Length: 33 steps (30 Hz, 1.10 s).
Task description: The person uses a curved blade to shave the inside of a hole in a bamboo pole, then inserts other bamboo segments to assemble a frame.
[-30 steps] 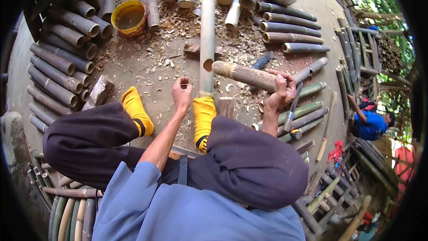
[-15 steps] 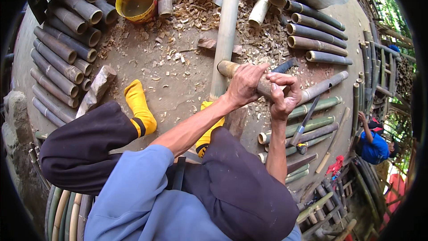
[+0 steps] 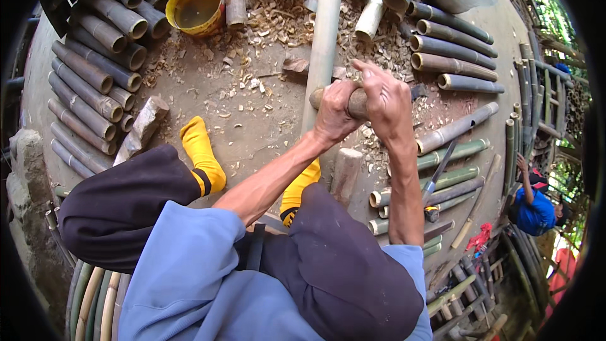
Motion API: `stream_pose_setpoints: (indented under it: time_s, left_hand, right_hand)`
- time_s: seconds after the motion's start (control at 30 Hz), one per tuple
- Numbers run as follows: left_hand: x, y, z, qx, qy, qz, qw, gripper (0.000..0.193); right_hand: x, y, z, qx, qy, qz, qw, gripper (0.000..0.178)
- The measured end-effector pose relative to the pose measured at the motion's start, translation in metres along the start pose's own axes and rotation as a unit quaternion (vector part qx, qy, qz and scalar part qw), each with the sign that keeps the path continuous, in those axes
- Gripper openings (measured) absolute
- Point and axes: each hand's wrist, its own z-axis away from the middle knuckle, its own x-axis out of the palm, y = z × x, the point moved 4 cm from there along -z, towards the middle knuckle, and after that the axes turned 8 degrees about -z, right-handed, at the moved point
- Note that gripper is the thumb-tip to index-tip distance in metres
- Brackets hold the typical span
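Both my hands are at a brown, rounded wooden rod (image 3: 358, 105), raised over the ground before my knees. My left hand (image 3: 336, 113) wraps round it, with one blunt end sticking out on the left. My right hand (image 3: 388, 104) lies over the rod's right part, thumb side up and a finger stretched out; its palm side is hidden. A dark flat piece (image 3: 417, 92) shows just beyond my right hand; I cannot tell whether it joins the rod. Behind the left hand, a long pale bamboo tube (image 3: 324, 31) rests across a reddish-brown block (image 3: 295, 64).
Stacked bamboo tubes (image 3: 85, 95) line the left; more tubes (image 3: 454, 44) lie at right. A yellow bucket (image 3: 221, 9) of murky liquid stands far left. A long knife (image 3: 435, 173) lies across green bamboo (image 3: 451, 178). Shavings (image 3: 271, 19) litter the ground. A person in blue (image 3: 535, 211) is far right.
My right hand has turned and shifted up and left over the rod, closer to my left hand. The rod's exposed middle is shorter, and a wooden stump near my right knee shows more.
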Motion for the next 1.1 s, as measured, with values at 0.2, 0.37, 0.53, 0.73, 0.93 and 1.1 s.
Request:
stream_pose_setpoints:
  time_s: [0.2, 0.37, 0.53, 0.73, 0.93, 1.1]
  left_hand:
    - [0.002, 0.035, -0.004, 0.064, 0.009, -0.027, 0.998, 0.055]
    - [0.029, 0.04, -0.008, 0.075, -0.006, -0.05, 0.996, 0.044]
    - [0.033, 0.04, -0.007, 0.08, -0.002, -0.049, 0.996, 0.042]
    - [0.037, 0.034, -0.012, 0.067, -0.054, -0.034, 0.996, 0.042]
    - [0.035, 0.03, -0.01, 0.082, -0.087, -0.016, 0.993, 0.041]
    - [0.028, 0.03, -0.007, 0.097, -0.065, -0.023, 0.993, 0.047]
  right_hand:
    - [0.001, 0.089, 0.152, 0.269, 0.17, -0.084, 0.944, 0.052]
    - [0.057, 0.129, 0.286, 0.375, 0.065, 0.003, 0.925, 0.068]
    - [-0.001, 0.114, 0.273, 0.382, 0.098, -0.143, 0.908, 0.071]
    - [-0.112, 0.0, 0.176, 0.198, 0.253, -0.239, 0.916, 0.072]
    - [-0.044, 0.014, 0.125, 0.171, 0.051, -0.004, 0.984, 0.082]
    - [-0.081, -0.027, 0.117, 0.235, 0.142, -0.237, 0.932, 0.098]
